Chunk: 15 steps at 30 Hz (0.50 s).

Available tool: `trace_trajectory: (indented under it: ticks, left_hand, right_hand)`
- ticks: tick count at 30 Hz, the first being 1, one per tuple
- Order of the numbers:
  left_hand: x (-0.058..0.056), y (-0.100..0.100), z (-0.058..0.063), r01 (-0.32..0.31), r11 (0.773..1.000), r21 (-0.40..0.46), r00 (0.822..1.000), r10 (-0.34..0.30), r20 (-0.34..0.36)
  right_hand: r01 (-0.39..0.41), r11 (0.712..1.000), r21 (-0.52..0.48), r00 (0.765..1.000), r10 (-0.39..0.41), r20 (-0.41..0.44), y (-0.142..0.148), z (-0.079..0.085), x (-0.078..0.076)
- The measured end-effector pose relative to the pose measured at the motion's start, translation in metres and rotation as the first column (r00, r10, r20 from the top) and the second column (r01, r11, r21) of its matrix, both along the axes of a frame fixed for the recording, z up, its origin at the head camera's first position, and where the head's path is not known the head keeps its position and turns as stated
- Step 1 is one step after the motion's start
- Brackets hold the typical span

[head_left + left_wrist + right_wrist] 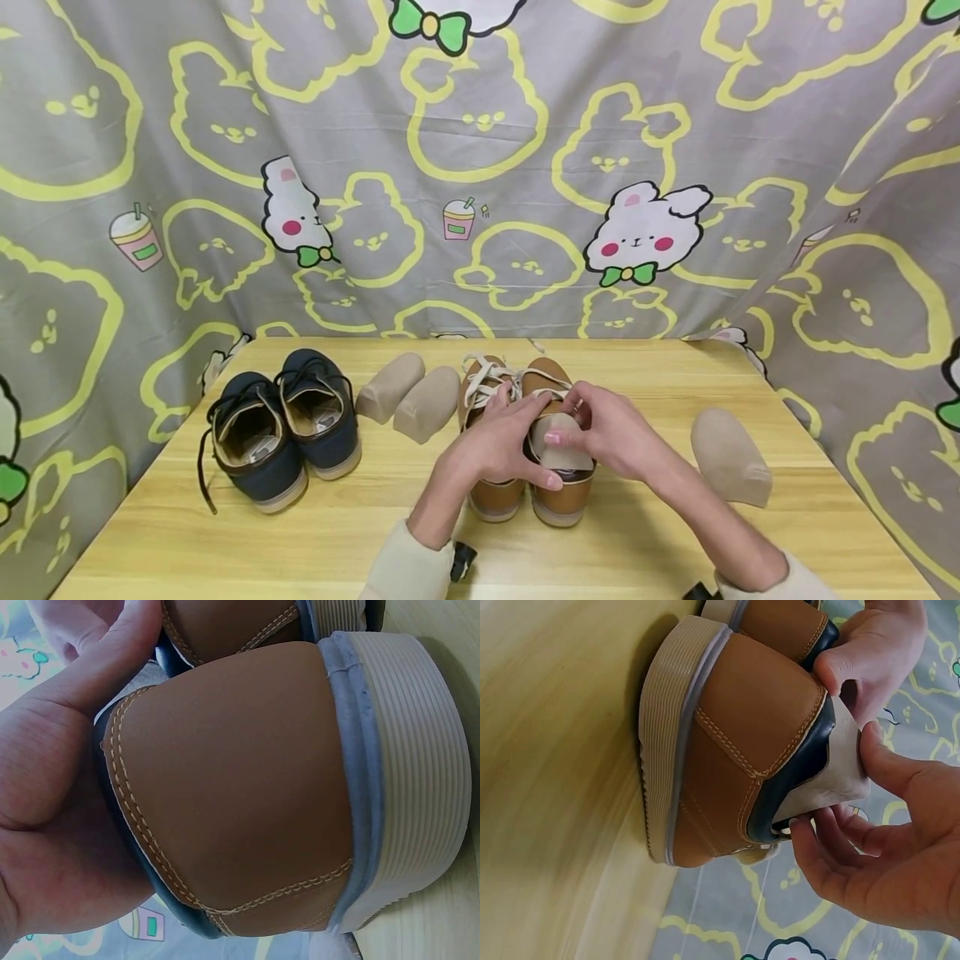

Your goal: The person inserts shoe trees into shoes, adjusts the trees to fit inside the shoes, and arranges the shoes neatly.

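Note:
Two brown lace-up shoes, the left one (497,498) and the right one (564,500), stand side by side with heels toward me. A beige shoe insert (561,442) sits partly inside the right shoe's opening. My right hand (618,429) pinches this insert, thumb on top and fingers by the collar, as the right wrist view shows. Over the left shoe, my left hand (495,437) reaches across with fingers spread. Its thumb touches the right shoe's heel rim, and its index finger lies near the tongue. The left fingertips are mostly hidden in the left wrist view.
A pair of navy shoes (258,467) stands at the left on the wooden table (375,542). Two beige inserts (427,404) lie between them and the brown shoes. Another insert (731,457) lies at the right. A patterned curtain (510,200) hangs behind the table.

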<state>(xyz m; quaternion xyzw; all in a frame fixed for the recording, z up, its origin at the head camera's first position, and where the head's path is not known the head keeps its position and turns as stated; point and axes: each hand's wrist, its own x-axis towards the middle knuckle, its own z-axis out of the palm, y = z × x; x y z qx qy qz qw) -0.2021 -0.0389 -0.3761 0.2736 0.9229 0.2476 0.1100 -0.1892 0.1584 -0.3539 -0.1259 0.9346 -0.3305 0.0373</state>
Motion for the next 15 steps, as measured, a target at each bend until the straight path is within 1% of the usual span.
trace_trajectory:
  ticks: [2,4,7,9,11,15]
  left_hand:
    - [0.0,0.0,0.0,-0.001,1.0,0.001,1.0,0.001,0.002]
    - [0.0,0.0,-0.001,0.0,1.0,0.001,1.0,0.0,0.004]
    - [0.0,0.0,-0.001,-0.001,1.0,-0.001,1.0,0.001,0.004]
    - [-0.001,-0.001,-0.001,-0.001,1.0,-0.001,1.0,0.001,0.008]
    - [-0.001,-0.001,-0.001,-0.002,1.0,0.002,1.0,0.002,0.015]
    - [-0.001,0.0,-0.001,-0.009,1.0,-0.003,1.0,0.009,0.021]
  right_hand:
    - [0.01,1.0,0.015,1.0,-0.01,-0.007,0.0,-0.001,0.0]
    - [0.004,0.999,0.04,1.0,-0.003,-0.022,0.001,-0.001,0.001]
    - [-0.041,0.997,0.069,0.998,0.044,-0.045,0.006,-0.002,0.001]
    - [-0.085,0.994,0.074,0.995,0.089,-0.043,0.01,-0.001,0.001]
    - [-0.145,0.989,0.043,0.989,0.146,-0.022,0.015,-0.001,-0.001]
    - [-0.229,0.972,-0.051,0.972,0.232,0.047,0.024,0.002,-0.005]
